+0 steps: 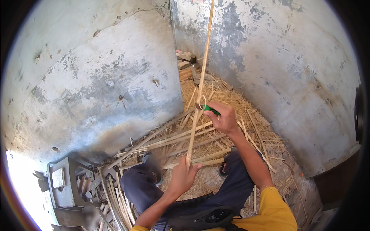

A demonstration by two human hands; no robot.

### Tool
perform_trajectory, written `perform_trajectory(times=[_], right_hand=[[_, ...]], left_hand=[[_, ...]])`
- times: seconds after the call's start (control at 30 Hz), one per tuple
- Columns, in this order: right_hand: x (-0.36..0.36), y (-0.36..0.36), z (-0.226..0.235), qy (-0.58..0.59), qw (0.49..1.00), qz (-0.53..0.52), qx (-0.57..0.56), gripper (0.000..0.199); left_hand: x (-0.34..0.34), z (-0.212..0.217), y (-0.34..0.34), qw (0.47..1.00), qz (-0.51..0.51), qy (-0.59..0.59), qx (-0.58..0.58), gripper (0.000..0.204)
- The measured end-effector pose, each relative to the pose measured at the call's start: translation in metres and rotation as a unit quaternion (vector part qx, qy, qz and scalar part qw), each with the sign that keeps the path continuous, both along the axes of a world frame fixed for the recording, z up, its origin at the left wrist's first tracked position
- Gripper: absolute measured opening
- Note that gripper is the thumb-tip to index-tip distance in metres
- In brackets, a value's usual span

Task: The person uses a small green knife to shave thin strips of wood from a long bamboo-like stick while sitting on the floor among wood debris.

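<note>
1. My left hand (182,178) grasps one long wooden strip (195,133) by its near end; the rest points far.
2. My right hand (224,118) clasps one green-handled knife (212,111), blade at the strip.
3. One curled shaving (205,99) shows there.

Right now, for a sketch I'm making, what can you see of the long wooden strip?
The long wooden strip looks pale tan, narrow and fairly straight. It slants away past the picture's top edge, so its far end is unseen. The left hand grips its near part; the green-handled knife in the right hand crosses it farther along, where a thin pale curl loops up.
</note>
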State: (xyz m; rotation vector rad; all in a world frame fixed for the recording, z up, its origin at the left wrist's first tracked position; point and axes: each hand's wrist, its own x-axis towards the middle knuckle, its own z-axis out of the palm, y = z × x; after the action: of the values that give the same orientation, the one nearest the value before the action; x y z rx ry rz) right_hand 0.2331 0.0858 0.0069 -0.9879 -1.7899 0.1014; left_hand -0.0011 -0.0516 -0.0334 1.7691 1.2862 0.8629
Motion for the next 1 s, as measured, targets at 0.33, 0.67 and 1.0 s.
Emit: perform_trajectory(times=[0.33, 0.67, 1.0], right_hand=[[0.034, 0.052, -0.007, 0.031, 0.996, -0.078, -0.001, 0.044], [0.087, 0.090, -0.021, 0.077, 0.977, -0.191, -0.050, 0.044], [0.073, 0.053, -0.006, 0.529, 0.809, 0.132, -0.218, 0.052]], left_hand=[[-0.031, -0.009, -0.050, 0.998, -0.019, 0.032, -0.041, 0.034], [-0.073, -0.007, -0.103, 0.994, 0.017, 0.054, -0.090, 0.032], [-0.075, -0.016, -0.094, 0.996, -0.009, 0.082, -0.019, 0.036]])
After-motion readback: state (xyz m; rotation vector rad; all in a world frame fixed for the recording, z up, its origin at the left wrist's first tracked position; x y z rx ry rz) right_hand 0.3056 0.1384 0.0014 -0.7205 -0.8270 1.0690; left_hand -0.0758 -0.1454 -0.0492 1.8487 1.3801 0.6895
